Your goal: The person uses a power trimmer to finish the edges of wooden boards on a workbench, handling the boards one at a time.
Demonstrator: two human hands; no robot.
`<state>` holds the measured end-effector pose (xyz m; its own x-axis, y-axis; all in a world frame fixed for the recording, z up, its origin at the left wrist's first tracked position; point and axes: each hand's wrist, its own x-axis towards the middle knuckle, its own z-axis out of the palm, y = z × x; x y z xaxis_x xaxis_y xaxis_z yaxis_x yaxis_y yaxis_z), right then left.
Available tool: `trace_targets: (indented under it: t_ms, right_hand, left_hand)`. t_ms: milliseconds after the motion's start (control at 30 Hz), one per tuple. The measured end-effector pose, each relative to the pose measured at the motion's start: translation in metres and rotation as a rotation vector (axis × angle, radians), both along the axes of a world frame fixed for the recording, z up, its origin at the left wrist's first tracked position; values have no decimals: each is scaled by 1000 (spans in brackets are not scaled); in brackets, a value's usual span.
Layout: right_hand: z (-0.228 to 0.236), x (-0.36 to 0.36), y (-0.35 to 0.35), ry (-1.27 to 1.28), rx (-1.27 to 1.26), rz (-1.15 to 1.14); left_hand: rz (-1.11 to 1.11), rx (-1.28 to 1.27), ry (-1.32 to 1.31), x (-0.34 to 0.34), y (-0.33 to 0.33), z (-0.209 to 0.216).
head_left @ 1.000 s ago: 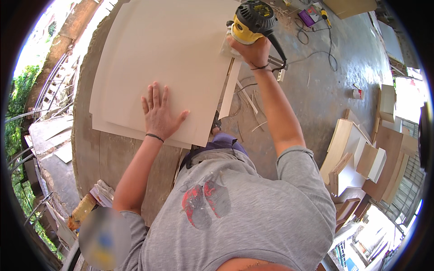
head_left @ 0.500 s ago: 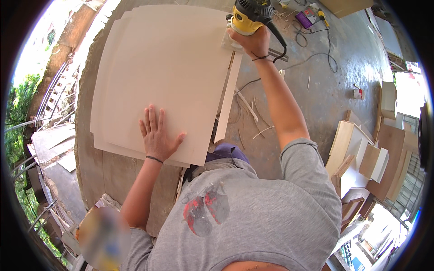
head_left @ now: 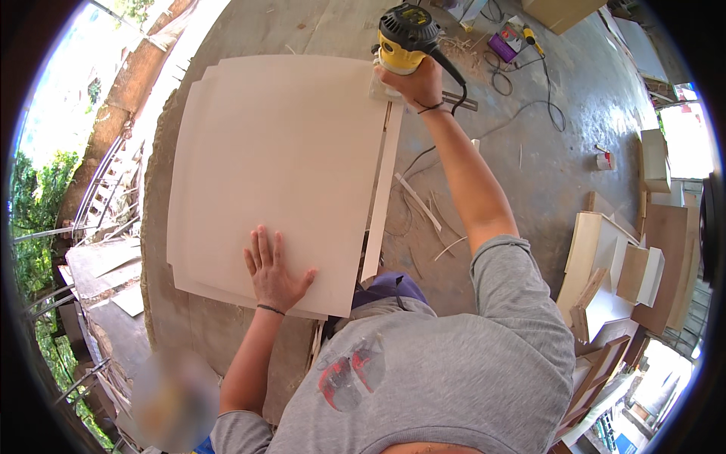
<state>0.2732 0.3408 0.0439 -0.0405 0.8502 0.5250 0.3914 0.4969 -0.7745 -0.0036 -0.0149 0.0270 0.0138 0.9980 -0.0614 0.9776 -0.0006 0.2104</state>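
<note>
A large pale board (head_left: pixel 287 151), seemingly the top one of a stack, lies flat before me. My left hand (head_left: pixel 276 281) rests palm down on its near part, fingers spread. At the far right corner of the board, my right hand (head_left: pixel 420 82) is wrapped round a yellow and black trim router (head_left: pixel 408 44). The router's base sits at the board's right edge; its bit is hidden. A dark cord leaves the tool beside my wrist. Along the right edge, a long pale strip (head_left: pixel 384 189) runs with a narrow dark gap between it and the board.
Thin offcuts (head_left: pixel 420 200) and cables lie on the concrete floor (head_left: pixel 499 174) to the right. Farther off are a purple box (head_left: pixel 502 48), a yellow-handled tool (head_left: pixel 533 39) and a small tub (head_left: pixel 604 161). Wooden box-like pieces (head_left: pixel 597 253) stand at the right. A blurred patch covers the lower left.
The router in my right hand has moved away from me along the board's right edge, closer to the far corner. My left hand stays on the board. The whole view has shifted.
</note>
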Motion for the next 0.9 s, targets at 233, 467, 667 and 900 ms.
trace_targets:
  t_ms: [233, 467, 667, 900]
  right_hand:
    - [7, 5, 29, -47, 36, -13]
    - [2, 13, 57, -14, 87, -23]
    - [4, 43, 53, 63, 79, -90]
    - [55, 74, -6, -15, 75, -92]
  left_hand:
    - [3, 25, 4, 0, 0, 1]
    - [13, 22, 13, 1, -3, -2]
    - [3, 90, -28, 0, 2, 1]
    - [-59, 162, -653, 152, 47, 19]
